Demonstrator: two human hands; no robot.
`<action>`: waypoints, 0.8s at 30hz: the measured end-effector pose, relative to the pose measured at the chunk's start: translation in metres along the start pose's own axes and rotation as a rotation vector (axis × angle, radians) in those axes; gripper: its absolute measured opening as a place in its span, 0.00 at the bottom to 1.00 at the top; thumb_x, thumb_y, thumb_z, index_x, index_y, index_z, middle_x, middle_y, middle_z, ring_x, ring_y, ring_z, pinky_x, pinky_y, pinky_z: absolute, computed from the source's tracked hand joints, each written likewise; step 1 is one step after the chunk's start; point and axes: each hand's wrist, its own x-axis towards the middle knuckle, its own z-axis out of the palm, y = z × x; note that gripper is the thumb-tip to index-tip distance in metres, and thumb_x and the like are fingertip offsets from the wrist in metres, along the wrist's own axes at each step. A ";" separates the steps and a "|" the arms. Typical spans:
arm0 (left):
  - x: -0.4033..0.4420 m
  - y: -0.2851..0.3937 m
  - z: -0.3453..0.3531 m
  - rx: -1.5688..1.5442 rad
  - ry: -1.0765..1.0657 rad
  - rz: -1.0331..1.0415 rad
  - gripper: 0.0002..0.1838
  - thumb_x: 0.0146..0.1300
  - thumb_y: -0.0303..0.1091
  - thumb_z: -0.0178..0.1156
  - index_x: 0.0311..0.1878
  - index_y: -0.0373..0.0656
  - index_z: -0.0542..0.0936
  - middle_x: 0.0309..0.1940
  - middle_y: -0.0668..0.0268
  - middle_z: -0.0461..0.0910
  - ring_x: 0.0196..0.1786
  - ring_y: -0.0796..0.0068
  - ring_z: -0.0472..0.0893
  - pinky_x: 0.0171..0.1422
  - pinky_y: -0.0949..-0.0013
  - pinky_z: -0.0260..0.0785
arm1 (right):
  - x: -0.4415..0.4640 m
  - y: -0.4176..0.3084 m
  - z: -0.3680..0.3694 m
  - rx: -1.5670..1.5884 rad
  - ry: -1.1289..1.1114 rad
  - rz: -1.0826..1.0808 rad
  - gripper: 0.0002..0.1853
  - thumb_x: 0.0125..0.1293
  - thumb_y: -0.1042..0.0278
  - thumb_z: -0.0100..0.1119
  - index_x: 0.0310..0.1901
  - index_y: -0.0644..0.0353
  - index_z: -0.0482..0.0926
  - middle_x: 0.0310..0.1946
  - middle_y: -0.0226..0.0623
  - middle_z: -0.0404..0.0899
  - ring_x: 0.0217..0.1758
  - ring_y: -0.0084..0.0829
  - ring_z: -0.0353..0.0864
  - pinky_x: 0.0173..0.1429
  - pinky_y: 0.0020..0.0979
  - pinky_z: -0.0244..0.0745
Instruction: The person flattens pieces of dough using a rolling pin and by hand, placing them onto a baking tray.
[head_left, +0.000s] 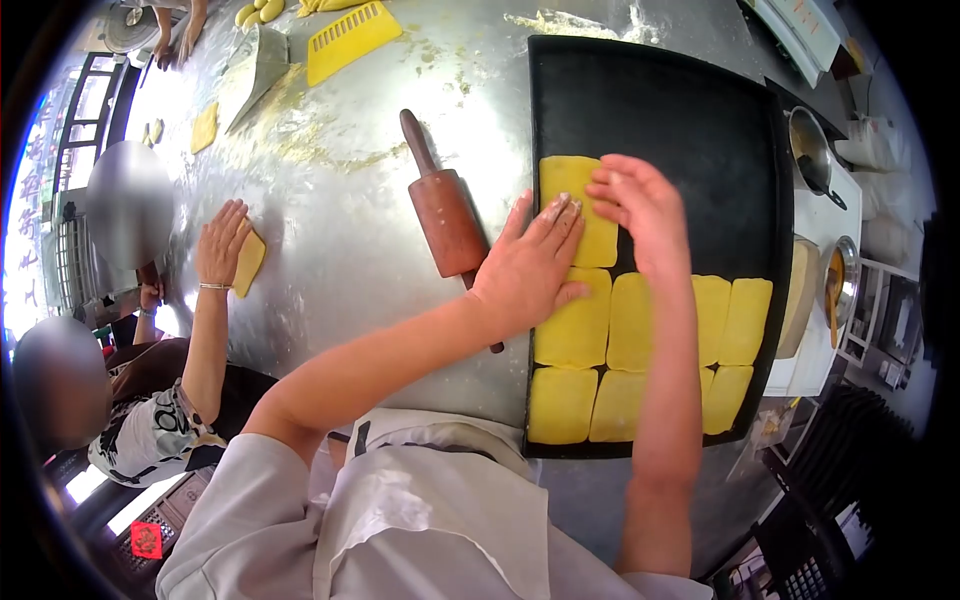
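Note:
A flat yellow dough sheet (562,180) lies on the black baking tray (690,130), above rows of several similar dough pieces (565,405). My left hand (530,262) rests at the sheet's left side, its fingers stretched out over the dough and its thumb spread. At the sheet's right edge is my right hand (648,215), slightly blurred, with loosely bent fingers apart and nothing seen in them. Just left of my left hand, a wooden rolling pin (447,222) lies on the metal table; my left wrist and forearm cover part of its lower handle.
Another person's hand (222,245) presses on a dough piece (250,265) at the left. A yellow slotted scraper (352,42) and a metal scoop (257,75) lie farther back on the floury table (350,300). Right of the tray stand a pot (810,145) and a bowl (848,270).

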 end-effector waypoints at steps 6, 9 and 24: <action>-0.024 -0.004 -0.029 -0.244 0.074 -0.004 0.32 0.73 0.46 0.65 0.74 0.39 0.75 0.73 0.54 0.75 0.83 0.52 0.65 0.88 0.39 0.50 | -0.025 -0.038 -0.005 0.033 0.096 -0.180 0.17 0.81 0.68 0.60 0.64 0.68 0.79 0.55 0.43 0.86 0.57 0.33 0.89 0.61 0.31 0.85; -0.062 -0.011 -0.044 -0.427 0.187 -0.004 0.26 0.68 0.32 0.69 0.67 0.38 0.80 0.68 0.54 0.79 0.77 0.49 0.73 0.82 0.43 0.63 | -0.040 -0.031 -0.015 0.075 0.063 -0.082 0.16 0.82 0.67 0.58 0.64 0.67 0.78 0.53 0.42 0.87 0.55 0.32 0.90 0.60 0.31 0.85; -0.274 -0.088 -0.011 -0.905 0.506 -0.893 0.15 0.77 0.26 0.62 0.63 0.40 0.85 0.59 0.60 0.88 0.60 0.68 0.86 0.65 0.66 0.76 | -0.100 0.013 0.088 -0.413 0.033 -0.196 0.20 0.76 0.71 0.66 0.67 0.62 0.78 0.56 0.36 0.84 0.58 0.26 0.82 0.65 0.29 0.76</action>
